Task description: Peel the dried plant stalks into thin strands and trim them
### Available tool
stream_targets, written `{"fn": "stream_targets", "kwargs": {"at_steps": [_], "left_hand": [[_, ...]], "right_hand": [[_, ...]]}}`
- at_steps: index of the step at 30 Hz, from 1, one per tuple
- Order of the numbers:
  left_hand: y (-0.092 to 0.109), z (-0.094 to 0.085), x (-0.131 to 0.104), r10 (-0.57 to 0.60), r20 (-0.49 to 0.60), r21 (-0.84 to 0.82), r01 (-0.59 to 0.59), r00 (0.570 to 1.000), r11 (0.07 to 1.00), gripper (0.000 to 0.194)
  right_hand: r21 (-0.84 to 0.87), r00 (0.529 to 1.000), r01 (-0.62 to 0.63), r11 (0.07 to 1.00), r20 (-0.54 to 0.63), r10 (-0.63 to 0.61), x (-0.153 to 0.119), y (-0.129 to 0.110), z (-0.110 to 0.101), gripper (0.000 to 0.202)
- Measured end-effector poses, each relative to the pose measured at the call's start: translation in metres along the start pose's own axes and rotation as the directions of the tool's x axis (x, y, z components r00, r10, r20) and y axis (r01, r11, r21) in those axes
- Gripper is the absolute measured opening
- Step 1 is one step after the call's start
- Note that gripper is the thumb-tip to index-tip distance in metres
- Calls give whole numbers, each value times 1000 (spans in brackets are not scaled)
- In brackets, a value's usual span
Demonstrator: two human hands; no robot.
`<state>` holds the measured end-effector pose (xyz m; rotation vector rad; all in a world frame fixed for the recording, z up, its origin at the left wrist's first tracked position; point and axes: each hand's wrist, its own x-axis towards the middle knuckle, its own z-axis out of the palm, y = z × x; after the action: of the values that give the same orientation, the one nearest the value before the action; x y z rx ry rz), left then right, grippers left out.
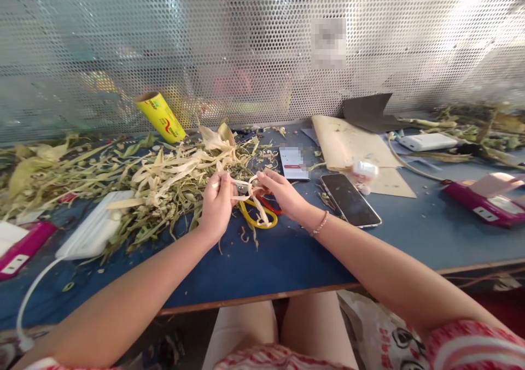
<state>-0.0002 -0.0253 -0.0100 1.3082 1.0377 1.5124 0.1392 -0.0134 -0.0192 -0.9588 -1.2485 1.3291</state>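
Observation:
My left hand [216,206] pinches one end of a pale, narrow strip of dried husk [261,212] between thumb and fingers. Facing it, my right hand [283,192] grips the same strip, which forms a loop between the two hands with a loose end dangling. Below the hands lies a pair of scissors [268,225] with yellow and red handles, partly covered by the strip and the hands. Just left of my left hand is a heap of dried husks and leaves [172,181] on the blue table [262,271].
A yellow tube [162,117] leans at the back by the perforated metal panel [254,47]. Phones [350,199] and cardboard [342,143] lie to the right, near a magenta power strip [484,203]. A white charger block [94,225] with its cable sits at left.

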Motion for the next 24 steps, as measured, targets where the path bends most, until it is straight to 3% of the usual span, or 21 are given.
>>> {"fn": "stream_targets", "kwargs": {"at_steps": [5, 8, 11, 15, 19, 24], "left_hand": [[-2, -2, 2, 27, 9, -50, -26, 1000, 998, 31], [-5, -3, 3, 35, -3, -31, -35, 999, 999, 32], [-6, -4, 4, 49, 12, 27, -49, 999, 998, 32], [-2, -3, 2, 36, 52, 90, -41, 998, 995, 34], [3, -1, -2, 3, 96, 161, -19, 995, 987, 36], [-2, 0, -2, -26, 149, 74, 16, 989, 997, 35]], "right_hand": [[192, 993, -114, 975, 50, 107, 3, 1, -5, 28], [70, 981, -161, 985, 117, 152, 2, -4, -7, 31], [-225, 986, 28, 974, 168, 10, -3, -9, -5, 36], [-444, 957, 282, 850, 197, -214, -6, -12, -3, 36], [-471, 936, 348, 811, 122, -330, -7, -9, -2, 23], [-375, 944, 327, 868, 87, -318, -7, -6, 0, 15]]}}
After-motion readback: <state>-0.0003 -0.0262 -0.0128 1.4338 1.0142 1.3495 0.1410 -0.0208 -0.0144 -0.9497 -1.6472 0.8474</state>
